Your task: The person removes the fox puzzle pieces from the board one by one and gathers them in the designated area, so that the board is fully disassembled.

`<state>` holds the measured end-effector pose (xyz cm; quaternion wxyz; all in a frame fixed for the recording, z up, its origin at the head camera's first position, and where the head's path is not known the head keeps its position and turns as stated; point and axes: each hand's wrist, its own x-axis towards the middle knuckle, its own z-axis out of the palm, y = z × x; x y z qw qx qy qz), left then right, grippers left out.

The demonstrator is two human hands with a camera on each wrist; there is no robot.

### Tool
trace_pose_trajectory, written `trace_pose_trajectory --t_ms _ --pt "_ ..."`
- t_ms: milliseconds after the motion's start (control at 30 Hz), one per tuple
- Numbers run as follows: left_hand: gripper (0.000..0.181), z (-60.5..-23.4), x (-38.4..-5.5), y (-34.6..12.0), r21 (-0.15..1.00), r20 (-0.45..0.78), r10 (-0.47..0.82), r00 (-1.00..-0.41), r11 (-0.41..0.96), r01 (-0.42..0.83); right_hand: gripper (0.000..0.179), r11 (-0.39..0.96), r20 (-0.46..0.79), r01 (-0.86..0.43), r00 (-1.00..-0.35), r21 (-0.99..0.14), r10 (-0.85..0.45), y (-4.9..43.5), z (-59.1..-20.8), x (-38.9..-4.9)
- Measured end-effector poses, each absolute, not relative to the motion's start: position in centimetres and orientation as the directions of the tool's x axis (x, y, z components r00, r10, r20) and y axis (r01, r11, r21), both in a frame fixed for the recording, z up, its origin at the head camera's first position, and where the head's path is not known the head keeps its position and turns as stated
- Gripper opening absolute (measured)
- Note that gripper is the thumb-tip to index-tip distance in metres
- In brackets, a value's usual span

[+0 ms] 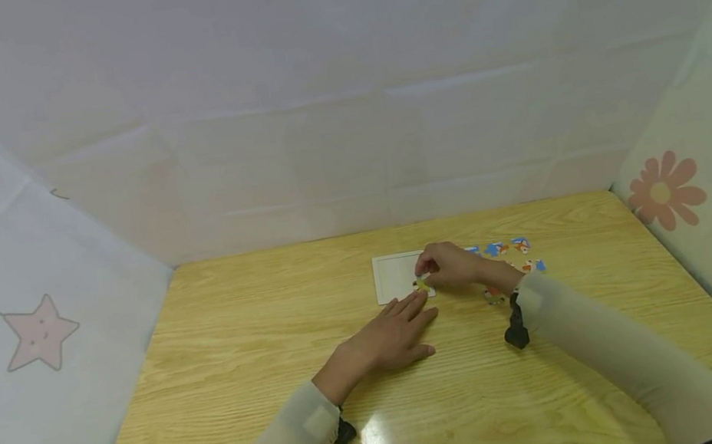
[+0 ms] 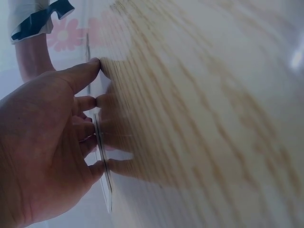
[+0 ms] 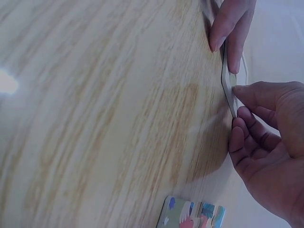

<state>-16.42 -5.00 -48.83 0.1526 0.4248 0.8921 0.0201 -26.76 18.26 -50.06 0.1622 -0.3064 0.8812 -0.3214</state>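
Note:
A white puzzle board (image 1: 389, 279) lies flat toward the back of the table, just right of the middle. At its lower right corner is a yellow-green puzzle piece (image 1: 421, 284). My right hand (image 1: 448, 265) bends over that corner and pinches the piece with thumb and fingertips. In the right wrist view, the right hand's thumb (image 3: 256, 93) touches the board's edge, and the piece is mostly hidden. My left hand (image 1: 393, 336) lies spread, its fingertips on the board's near edge and its thumb toward the table.
Several colourful puzzle pieces (image 1: 497, 249) lie right of the board, some partly behind the right wrist. Two of them (image 3: 183, 213) show at the bottom of the right wrist view. The wooden table (image 1: 258, 307) meets a pale cloth wall (image 1: 292, 170) at the back.

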Motion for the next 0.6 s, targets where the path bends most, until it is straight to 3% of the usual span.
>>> trace_pose_trajectory --t_ms 600 --pt "0.072 -49.22 -16.61 -5.02 0.171 -0.242 0.768 -0.594 0.636 0.753 0.014 0.587 -0.084 -0.426 -0.757 -0.688 -0.648 18.31 -50.56 -27.17"
